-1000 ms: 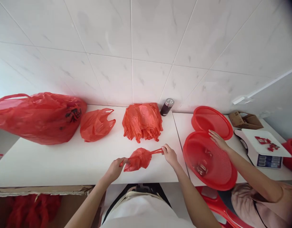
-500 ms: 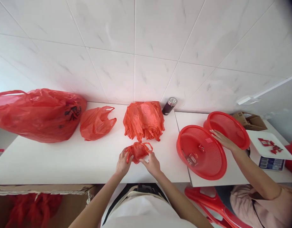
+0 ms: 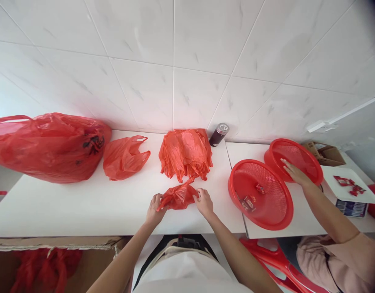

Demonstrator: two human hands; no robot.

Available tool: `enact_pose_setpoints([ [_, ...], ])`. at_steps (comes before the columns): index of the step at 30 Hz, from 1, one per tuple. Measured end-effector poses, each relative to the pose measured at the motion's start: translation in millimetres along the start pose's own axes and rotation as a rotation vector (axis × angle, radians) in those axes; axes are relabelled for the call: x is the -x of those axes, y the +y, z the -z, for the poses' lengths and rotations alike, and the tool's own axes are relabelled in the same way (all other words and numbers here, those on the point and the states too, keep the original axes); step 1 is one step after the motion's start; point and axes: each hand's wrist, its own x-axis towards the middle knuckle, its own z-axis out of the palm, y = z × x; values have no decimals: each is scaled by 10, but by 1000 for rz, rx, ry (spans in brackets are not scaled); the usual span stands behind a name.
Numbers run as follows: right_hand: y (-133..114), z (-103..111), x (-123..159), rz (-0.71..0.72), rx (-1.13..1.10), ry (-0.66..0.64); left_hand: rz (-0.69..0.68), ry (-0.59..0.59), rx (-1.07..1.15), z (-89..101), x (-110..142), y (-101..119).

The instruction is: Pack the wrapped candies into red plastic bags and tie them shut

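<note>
A crumpled red plastic bag (image 3: 179, 197) is stretched between my two hands, low over the front of the white table (image 3: 114, 207). My left hand (image 3: 156, 209) is closed on its left end. At the bag's right side, my right hand (image 3: 203, 202) pinches the plastic between thumb and fingers. What the bag contains, if anything, is hidden. Just behind it lies a stack of flat red plastic bags (image 3: 186, 152), its ragged handle ends toward me.
To the left are a small red bag (image 3: 124, 158) and a big full one (image 3: 49, 150). A dark flask (image 3: 218, 135) stands by the wall. On the right, a co-worker's hand (image 3: 295, 173) is at the far basket (image 3: 294, 152); a nearer basket (image 3: 266, 203) holds small packets. Beyond sits a scale (image 3: 346, 175).
My hands drew together from the pulled-out handles, gathering the bag, then took hold of its two sides. The co-worker's near basket was set down on the table.
</note>
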Motion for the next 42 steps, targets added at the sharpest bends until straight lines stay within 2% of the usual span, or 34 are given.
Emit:
enact_pose_setpoints([
  [4, -300, -58, -94, 133, -8, 84, -30, -15, -15, -67, -79, 99],
  [8, -441, -166, -193, 229, 9, 29, -129, -141, -24, -60, -239, 127],
  [11, -345, -208, -127, 278, 11, -15, -167, -223, -57, -47, -258, 133],
  [15, -60, -195, 127, 307, -32, -7, -165, -250, -105, -109, -118, 191],
  [20, 311, -183, 410, 185, -61, 66, -156, -263, -140, -313, 39, 357],
  [25, 526, -174, 462, 2, -43, 72, -177, -290, -161, -445, 26, 513],
  [28, 498, -192, 369, -59, -75, 62, -165, -299, -160, -446, -16, 570],
  [34, 277, -248, 130, -182, -189, 60, -137, -358, -92, -383, -52, 610],
  [38, 249, -168, 39, -278, -218, 109, -109, -423, 9, -281, 8, 633],
  [42, 254, -57, -92, -378, -245, 136, -102, -443, 119, -113, 153, 765],
])
